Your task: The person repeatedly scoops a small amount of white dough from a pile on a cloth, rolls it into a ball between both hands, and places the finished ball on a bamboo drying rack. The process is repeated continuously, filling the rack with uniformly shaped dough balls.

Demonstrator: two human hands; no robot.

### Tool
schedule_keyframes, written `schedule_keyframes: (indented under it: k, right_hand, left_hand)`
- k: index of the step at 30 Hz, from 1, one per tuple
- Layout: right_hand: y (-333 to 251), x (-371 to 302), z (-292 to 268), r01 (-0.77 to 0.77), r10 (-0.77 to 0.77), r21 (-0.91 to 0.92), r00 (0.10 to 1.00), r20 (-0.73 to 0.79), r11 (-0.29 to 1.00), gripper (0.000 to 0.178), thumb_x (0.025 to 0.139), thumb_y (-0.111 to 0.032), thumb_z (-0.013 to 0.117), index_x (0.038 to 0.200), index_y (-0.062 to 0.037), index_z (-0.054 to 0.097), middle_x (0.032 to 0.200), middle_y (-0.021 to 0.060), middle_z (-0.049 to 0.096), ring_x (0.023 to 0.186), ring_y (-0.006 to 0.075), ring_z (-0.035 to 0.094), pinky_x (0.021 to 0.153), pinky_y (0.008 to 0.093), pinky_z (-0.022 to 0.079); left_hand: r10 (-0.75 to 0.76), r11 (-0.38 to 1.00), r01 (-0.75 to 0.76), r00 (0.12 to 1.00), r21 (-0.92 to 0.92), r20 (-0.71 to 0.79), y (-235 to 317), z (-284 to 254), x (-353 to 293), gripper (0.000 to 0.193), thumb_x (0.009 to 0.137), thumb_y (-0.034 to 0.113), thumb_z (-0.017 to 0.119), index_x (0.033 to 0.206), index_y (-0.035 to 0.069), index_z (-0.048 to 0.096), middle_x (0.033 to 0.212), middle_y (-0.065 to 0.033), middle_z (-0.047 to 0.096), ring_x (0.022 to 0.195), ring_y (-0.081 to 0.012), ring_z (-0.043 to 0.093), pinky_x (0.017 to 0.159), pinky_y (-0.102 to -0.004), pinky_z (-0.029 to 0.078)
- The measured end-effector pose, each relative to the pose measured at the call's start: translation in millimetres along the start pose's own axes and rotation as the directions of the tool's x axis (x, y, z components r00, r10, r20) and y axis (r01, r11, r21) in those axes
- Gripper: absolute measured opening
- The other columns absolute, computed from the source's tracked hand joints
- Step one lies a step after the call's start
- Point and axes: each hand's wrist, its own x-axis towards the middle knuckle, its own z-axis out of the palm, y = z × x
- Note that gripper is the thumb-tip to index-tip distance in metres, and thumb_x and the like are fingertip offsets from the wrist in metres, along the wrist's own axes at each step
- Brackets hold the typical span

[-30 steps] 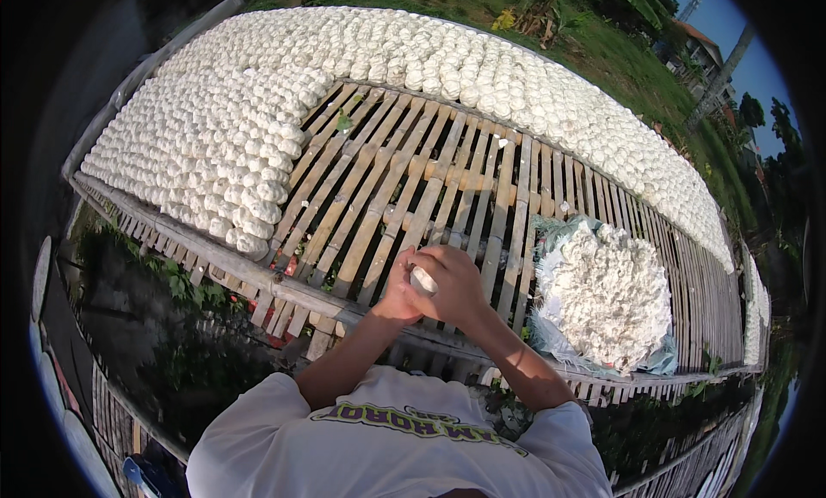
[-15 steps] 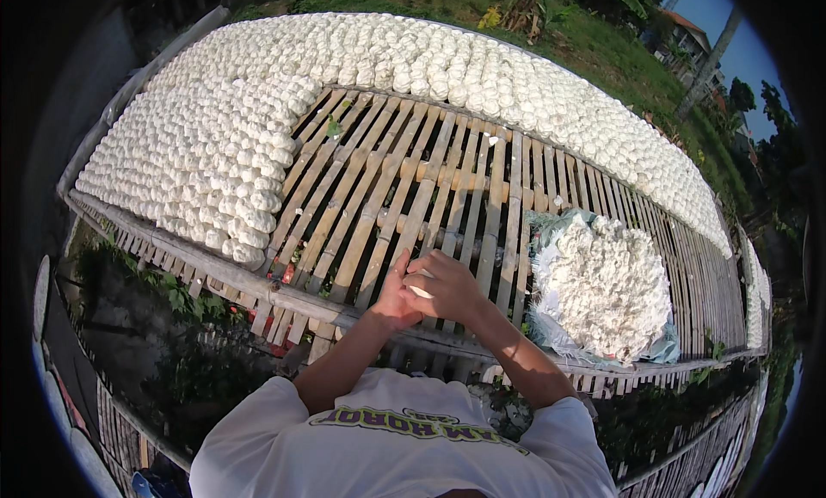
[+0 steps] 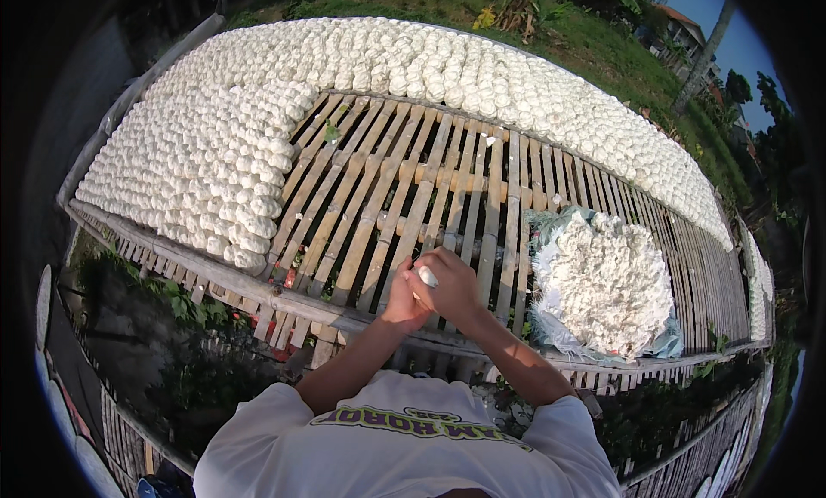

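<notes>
Pressed together over the near edge of the bamboo rack (image 3: pixel 379 180), my left hand (image 3: pixel 401 300) and my right hand (image 3: pixel 450 287) close round a white lump (image 3: pixel 427 277). Only a small part of the lump shows between the fingers. To the right, a heap of crumbly white paste (image 3: pixel 607 283) rests on a pale blue-green plastic sheet (image 3: pixel 548 313) on the slats. Left of my hands, rows of rounded white lumps (image 3: pixel 194 175) sit close together on the rack.
More white lumps (image 3: pixel 447 64) run in a long band along the far side. A bamboo pole (image 3: pixel 310 309) edges the rack's near side. Gaps show between the slats. Beyond lie grass (image 3: pixel 594 76), a tree trunk (image 3: pixel 710 55) and a house (image 3: pixel 680 33).
My hands have turned a little and cupped more tightly together. More of the white lump shows between them now. The heap and the rows stay as they were.
</notes>
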Motion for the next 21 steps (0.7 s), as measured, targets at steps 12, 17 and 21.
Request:
schedule_keyframes:
  k: [12,17,21]
  right_hand:
    - [-3,-1,5,-0.153,0.155,-0.03,0.972,0.175,0.988,0.022,0.081,-0.025,0.083,0.094,-0.0096,0.074,0.102,0.0082,0.07,0.087,0.0299,0.07,0.07,0.0398,0.058]
    - [-4,-4,6,0.27,-0.272,0.061,0.962,0.014,0.961,0.018,0.083,-0.018,0.081,0.094,-0.0065,0.073,0.095,0.0102,0.069,0.081,0.0319,0.07,0.069,0.0411,0.058]
    - [-4,-2,8,-0.041,0.038,0.07,0.999,0.038,0.997,0.022,0.08,-0.021,0.083,0.094,-0.0085,0.072,0.092,0.0093,0.067,0.082,0.0318,0.069,0.075,0.0428,0.059]
  left_hand:
    - [0.04,0.999,-0.04,0.999,0.03,0.01,1,-3,2,0.06,0.108,0.062,0.036,0.124,0.011,0.063,0.124,-0.0089,0.07,0.115,-0.0239,0.068,0.101,-0.0429,0.052]
    - [0.032,0.997,-0.031,0.999,0.077,-0.012,3,-4,9,0.054,0.111,0.057,0.037,0.122,0.011,0.064,0.119,-0.008,0.07,0.112,-0.0229,0.068,0.099,-0.0417,0.053]
    - [0.128,0.982,-0.11,0.986,0.156,-0.106,-2,-8,7,0.048,0.112,0.052,0.038,0.118,0.012,0.064,0.114,-0.0065,0.07,0.109,-0.0219,0.068,0.096,-0.0409,0.053]
